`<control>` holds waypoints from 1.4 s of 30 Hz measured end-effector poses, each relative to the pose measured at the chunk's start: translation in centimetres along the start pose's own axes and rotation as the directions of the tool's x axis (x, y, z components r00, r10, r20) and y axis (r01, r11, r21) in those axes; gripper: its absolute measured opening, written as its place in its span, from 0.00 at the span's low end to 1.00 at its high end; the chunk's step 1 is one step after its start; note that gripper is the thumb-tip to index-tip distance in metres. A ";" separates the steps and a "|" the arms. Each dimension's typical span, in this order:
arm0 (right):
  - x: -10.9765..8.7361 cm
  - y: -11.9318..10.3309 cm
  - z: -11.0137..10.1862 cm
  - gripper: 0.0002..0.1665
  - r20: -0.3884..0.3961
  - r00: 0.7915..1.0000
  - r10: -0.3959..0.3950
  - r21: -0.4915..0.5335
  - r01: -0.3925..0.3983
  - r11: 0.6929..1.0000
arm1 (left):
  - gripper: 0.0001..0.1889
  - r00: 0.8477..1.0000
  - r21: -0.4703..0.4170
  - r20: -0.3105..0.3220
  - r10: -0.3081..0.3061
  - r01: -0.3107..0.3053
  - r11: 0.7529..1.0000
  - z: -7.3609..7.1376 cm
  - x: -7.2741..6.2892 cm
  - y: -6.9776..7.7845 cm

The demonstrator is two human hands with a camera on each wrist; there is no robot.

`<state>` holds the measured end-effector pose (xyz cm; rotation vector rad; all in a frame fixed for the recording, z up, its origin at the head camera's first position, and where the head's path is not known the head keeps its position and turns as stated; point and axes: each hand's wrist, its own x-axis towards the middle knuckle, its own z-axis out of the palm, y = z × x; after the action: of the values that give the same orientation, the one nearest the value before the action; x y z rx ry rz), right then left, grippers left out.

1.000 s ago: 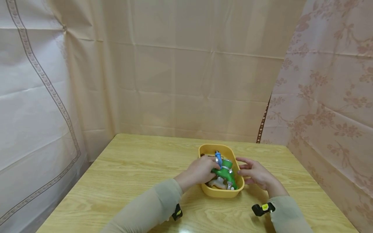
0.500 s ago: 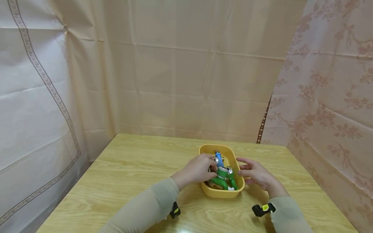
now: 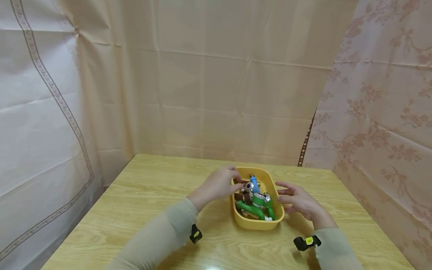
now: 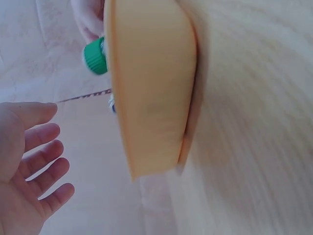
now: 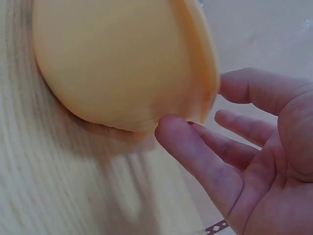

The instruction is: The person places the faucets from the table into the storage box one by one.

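Note:
A yellow oval tub stands on the table, holding several tap-shaped fittings. A blue tap-shaped piece lies toward the back, with green tap-shaped pieces in front and a dark brown one at the left. My left hand hovers at the tub's left rim; in the left wrist view the fingers are spread and nothing is in them. My right hand is at the tub's right side. In the right wrist view its fingertips touch the tub wall. The lower contents are hidden.
The wood-grain table reaches left and forward of the tub. Beige cloth hangs behind it, and a floral cloth on the right. Black wrist cameras are on both sleeves.
My left hand has drawn up and left out of the tub, uncovering the brown piece. The green pieces have shifted and turned. My right hand has stayed almost still.

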<state>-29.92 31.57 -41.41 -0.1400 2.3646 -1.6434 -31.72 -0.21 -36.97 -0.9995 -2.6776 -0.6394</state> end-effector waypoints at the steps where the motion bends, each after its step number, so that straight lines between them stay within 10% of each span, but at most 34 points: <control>1: 0.0 -0.1 -0.1 0.43 0.007 1.000 -0.010 -0.006 0.010 1.000 | 0.09 1.000 0.005 -0.012 0.002 -0.002 1.000 -0.3 0.0 -0.2; 11: -1.0 -2.4 -1.5 0.46 0.048 0.993 -0.104 -0.015 0.105 0.994 | 0.14 0.995 0.034 -0.104 0.007 -0.004 0.999 -3.3 -0.1 -1.6; 22: -1.5 -4.8 -1.9 0.36 -0.104 0.949 -0.298 -0.184 0.276 0.943 | 0.12 0.969 0.033 -0.237 0.072 -0.066 0.997 -5.8 -0.8 -3.6; 36: -2.7 -4.6 -2.0 0.31 -0.040 0.855 -0.518 -0.493 0.434 0.754 | 0.24 0.975 0.078 -0.215 0.062 -0.046 0.996 -6.6 -2.9 -6.0; 42: -2.9 -3.8 -1.9 0.35 0.010 0.852 -0.524 -0.578 0.432 0.692 | 0.27 0.982 0.103 -0.184 0.048 -0.029 0.994 -6.0 -3.8 -6.9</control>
<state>-27.91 32.55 -36.82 -0.8437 3.0667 -1.0704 -33.18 -9.86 -35.16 -0.9151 -2.4944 -0.5557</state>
